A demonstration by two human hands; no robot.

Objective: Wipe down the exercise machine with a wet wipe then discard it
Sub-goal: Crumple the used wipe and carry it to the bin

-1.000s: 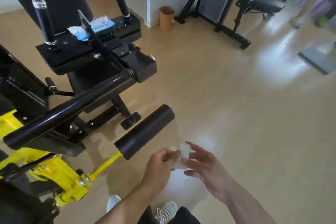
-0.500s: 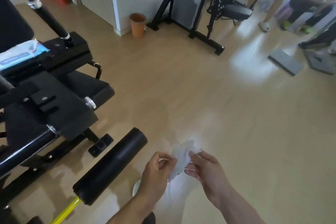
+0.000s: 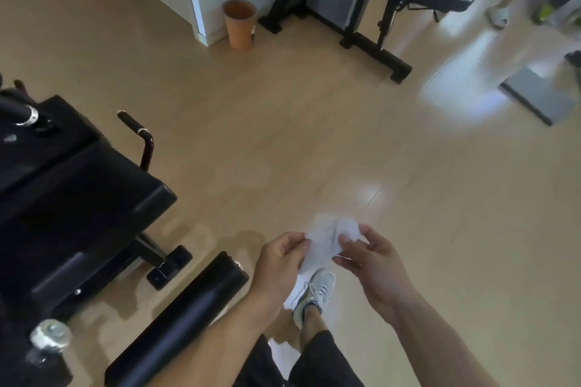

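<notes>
Both of your hands meet at waist height: left hand [image 3: 279, 261] pinching one edge of the wet wipe [image 3: 327, 239], right hand [image 3: 371, 261] pinching the other, fingertips closed on the sheet.
Wet wipe: white, crumpled, held between the two hands above your grey sneaker [image 3: 316, 292]; it touches nothing else.
Foam roller pad [image 3: 185, 314]: black, just left of your left forearm, part of the exercise machine.
Seat pad [image 3: 78, 198]: black, further left, with a side handle [image 3: 141, 138] rising behind it.
Floor [image 3: 345, 141]: tan, glossy, open between you and the wall.
Orange bin [image 3: 239, 23]: far, against the white wall corner, well apart from your hands.
Step in hand, as judged: the wipe is being bunched or folded, the head turned away from the machine, so discarding looks close.
Next move calls for: gathering the wipe into one hand and carrying it across to the bin.
</notes>
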